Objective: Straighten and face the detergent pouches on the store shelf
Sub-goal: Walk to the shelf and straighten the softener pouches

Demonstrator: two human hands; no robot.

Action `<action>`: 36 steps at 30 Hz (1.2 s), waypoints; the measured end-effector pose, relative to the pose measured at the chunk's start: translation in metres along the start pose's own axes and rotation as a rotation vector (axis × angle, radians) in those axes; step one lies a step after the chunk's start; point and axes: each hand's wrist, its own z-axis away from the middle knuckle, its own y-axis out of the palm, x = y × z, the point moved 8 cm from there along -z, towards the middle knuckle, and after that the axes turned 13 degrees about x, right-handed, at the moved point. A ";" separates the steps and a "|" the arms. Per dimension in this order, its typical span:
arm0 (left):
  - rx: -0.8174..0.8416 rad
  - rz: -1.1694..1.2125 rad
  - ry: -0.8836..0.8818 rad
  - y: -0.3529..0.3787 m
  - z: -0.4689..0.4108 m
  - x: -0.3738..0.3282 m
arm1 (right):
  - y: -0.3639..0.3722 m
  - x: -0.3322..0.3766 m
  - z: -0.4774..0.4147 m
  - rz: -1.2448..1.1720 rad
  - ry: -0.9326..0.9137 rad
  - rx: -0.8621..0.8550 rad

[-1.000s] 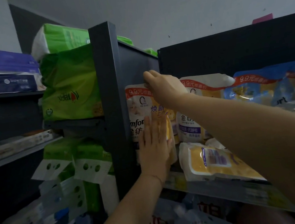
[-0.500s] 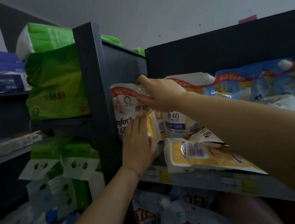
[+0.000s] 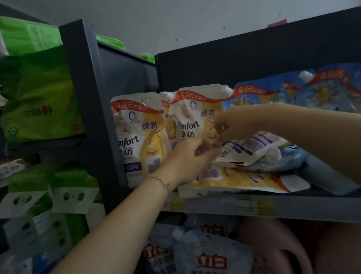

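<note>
Left hand (image 3: 189, 158): we see the arm stretched up from the lower left, a bracelet (image 3: 163, 183) on the wrist; the fingers are curled and pinch the left corner of the white and purple pouch (image 3: 250, 148).
Right hand (image 3: 236, 124): the arm comes in from the right, with the wrist bent and the fingertips pointing down over the same corner; we cannot tell if they hold it.
White and purple pouch: it lies flat on the lying yellow pouch (image 3: 237, 181), at the front of the shelf (image 3: 297, 207).
Standing yellow pouches (image 3: 141, 137): they are upright behind the hands, facing forward.
Blue pouches (image 3: 306, 91): they are further right on the same shelf.
</note>
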 end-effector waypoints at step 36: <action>-0.552 -0.094 0.143 -0.037 -0.027 -0.064 | -0.031 -0.043 0.072 0.015 0.076 -0.531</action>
